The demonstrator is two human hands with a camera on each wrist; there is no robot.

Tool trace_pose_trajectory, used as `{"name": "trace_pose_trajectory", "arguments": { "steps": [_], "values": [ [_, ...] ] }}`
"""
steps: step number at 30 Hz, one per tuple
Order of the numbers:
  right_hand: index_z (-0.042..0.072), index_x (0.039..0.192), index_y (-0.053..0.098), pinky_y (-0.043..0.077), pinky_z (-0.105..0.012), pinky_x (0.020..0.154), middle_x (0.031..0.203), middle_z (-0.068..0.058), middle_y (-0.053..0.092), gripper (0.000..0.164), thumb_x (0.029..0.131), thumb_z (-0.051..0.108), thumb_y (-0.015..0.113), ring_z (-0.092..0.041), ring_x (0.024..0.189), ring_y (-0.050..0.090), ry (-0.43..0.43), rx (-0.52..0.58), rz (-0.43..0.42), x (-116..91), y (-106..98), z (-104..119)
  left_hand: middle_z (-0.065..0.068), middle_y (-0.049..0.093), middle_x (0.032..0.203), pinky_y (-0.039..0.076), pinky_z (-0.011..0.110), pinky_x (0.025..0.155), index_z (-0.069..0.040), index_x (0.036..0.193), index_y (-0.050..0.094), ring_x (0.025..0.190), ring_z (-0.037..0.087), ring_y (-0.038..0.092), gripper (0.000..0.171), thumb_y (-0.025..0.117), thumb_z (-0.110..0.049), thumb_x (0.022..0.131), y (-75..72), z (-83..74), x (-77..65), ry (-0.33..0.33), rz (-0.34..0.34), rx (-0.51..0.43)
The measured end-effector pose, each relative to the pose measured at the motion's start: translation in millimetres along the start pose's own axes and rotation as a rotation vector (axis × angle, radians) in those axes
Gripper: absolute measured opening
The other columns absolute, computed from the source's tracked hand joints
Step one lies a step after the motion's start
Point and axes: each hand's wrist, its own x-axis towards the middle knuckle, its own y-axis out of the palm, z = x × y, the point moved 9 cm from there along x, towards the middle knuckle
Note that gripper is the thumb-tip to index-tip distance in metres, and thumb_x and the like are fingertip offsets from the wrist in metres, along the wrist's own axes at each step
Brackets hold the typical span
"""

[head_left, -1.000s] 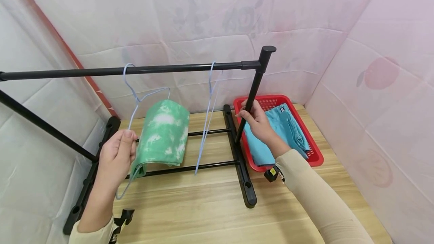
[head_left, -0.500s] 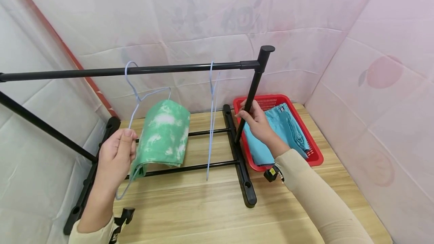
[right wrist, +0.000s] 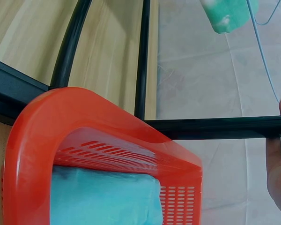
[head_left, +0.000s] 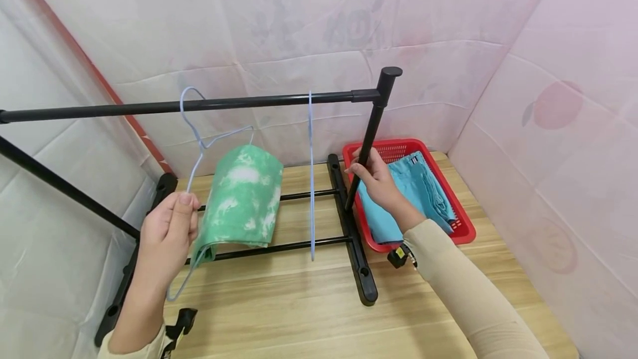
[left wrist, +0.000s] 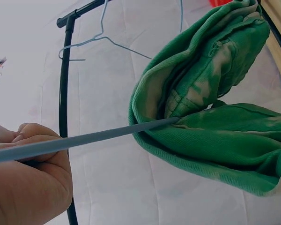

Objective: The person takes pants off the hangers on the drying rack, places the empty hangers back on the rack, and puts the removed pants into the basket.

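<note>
A light-blue wire hanger (head_left: 199,145) hooks over the black rack bar (head_left: 249,102). Folded across its lower bar is a green and white tie-dyed garment (head_left: 244,198), whose thick seams show in the left wrist view. My left hand (head_left: 166,237) grips the near side of this hanger, left of the cloth. With my right hand (head_left: 381,184) I hold the rack's right upright post (head_left: 371,132), fingers behind it and thumb in front. Between the hands, a second light-blue hanger (head_left: 312,181) hangs bare from the bar, seen edge-on.
A red plastic basket (head_left: 466,226) stands right of the rack's foot (head_left: 366,287), with folded blue cloth (head_left: 418,193) inside. Two black crossbars run low above the wooden table (head_left: 279,314). Printed white sheets (head_left: 299,15) enclose the back and sides.
The bare hanger has swung and turned until it hangs edge-on. My left hand has shifted slightly left with its hanger. The right hand stays on the post.
</note>
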Motion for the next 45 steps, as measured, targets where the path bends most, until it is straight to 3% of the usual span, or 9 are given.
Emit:
{"name": "trace_pose_trajectory", "arguments": {
  "steps": [4, 12, 20, 23, 27, 40, 45],
  "values": [
    [0.007, 0.122, 0.047, 0.053, -0.033, 0.091, 0.102, -0.023, 0.06, 0.019, 0.104, 0.007, 0.051, -0.038, 0.101, 0.064, -0.002, 0.002, -0.002, 0.3, -0.4, 0.0, 0.001, 0.04, 0.057, 0.028, 0.031, 0.04, -0.001, 0.093, 0.054, 0.044, 0.016, 0.034, 0.032, 0.038, -0.023, 0.11, 0.2, -3.7, -2.5, -0.012, -0.004, -0.01],
    [0.008, 0.123, 0.047, 0.051, -0.055, 0.094, 0.102, -0.021, 0.061, 0.02, 0.104, 0.007, 0.052, -0.031, 0.1, 0.066, -0.007, -0.014, 0.006, 0.7, 0.7, -1.8, 0.001, 0.038, 0.056, 0.028, 0.03, 0.039, -0.003, 0.094, 0.054, 0.043, 0.016, 0.033, 0.028, 0.037, -0.019, 0.11, 1.4, -10.8, -5.8, 0.021, 0.015, -0.02],
    [0.008, 0.123, 0.048, 0.053, -0.036, 0.09, 0.102, -0.021, 0.061, 0.019, 0.104, 0.007, 0.051, -0.032, 0.1, 0.064, -0.006, -0.016, 0.003, -0.1, 1.5, -6.4, 0.001, 0.038, 0.056, 0.028, 0.029, 0.038, -0.003, 0.094, 0.054, 0.044, 0.015, 0.034, 0.028, 0.036, -0.017, 0.11, 0.8, -16.6, -7.9, 0.042, 0.024, -0.004],
    [0.008, 0.122, 0.048, 0.053, -0.038, 0.09, 0.102, -0.021, 0.06, 0.018, 0.104, 0.008, 0.052, -0.035, 0.1, 0.063, -0.003, -0.003, 0.0, 0.4, 2.4, -6.9, 0.001, 0.038, 0.056, 0.029, 0.028, 0.039, -0.004, 0.093, 0.054, 0.044, 0.015, 0.035, 0.026, 0.036, -0.014, 0.11, 1.2, -21.2, -9.9, 0.073, 0.039, 0.009],
    [0.007, 0.122, 0.048, 0.053, -0.038, 0.091, 0.102, -0.023, 0.06, 0.018, 0.104, 0.008, 0.052, -0.039, 0.1, 0.062, 0.005, 0.014, 0.002, 0.1, 3.5, -7.9, 0.0, 0.038, 0.056, 0.029, 0.028, 0.04, -0.004, 0.093, 0.054, 0.045, 0.014, 0.036, 0.026, 0.036, -0.014, 0.11, 1.2, -23.4, -14.2, 0.066, 0.034, 0.013],
    [0.009, 0.122, 0.049, 0.053, -0.028, 0.09, 0.103, -0.024, 0.061, 0.019, 0.104, 0.007, 0.051, -0.03, 0.099, 0.066, 0.0, 0.006, -0.017, 3.9, -5.1, -6.9, 0.001, 0.037, 0.054, 0.031, 0.029, 0.041, -0.004, 0.091, 0.054, 0.045, 0.014, 0.035, 0.025, 0.037, -0.007, 0.108, 14.3, -28.5, -14.7, 0.119, 0.077, -0.056],
    [0.001, 0.13, 0.047, 0.052, -0.041, 0.096, 0.115, -0.029, 0.061, 0.028, 0.103, 0.002, 0.052, -0.041, 0.109, 0.061, 0.034, -0.078, 0.013, 2.3, -3.4, 15.4, 0.002, 0.036, 0.054, 0.032, 0.029, 0.042, -0.005, 0.09, 0.054, 0.046, 0.014, 0.036, 0.025, 0.037, -0.006, 0.108, 21.5, -26.9, -14.5, 0.128, 0.097, -0.066]
  ]
}}
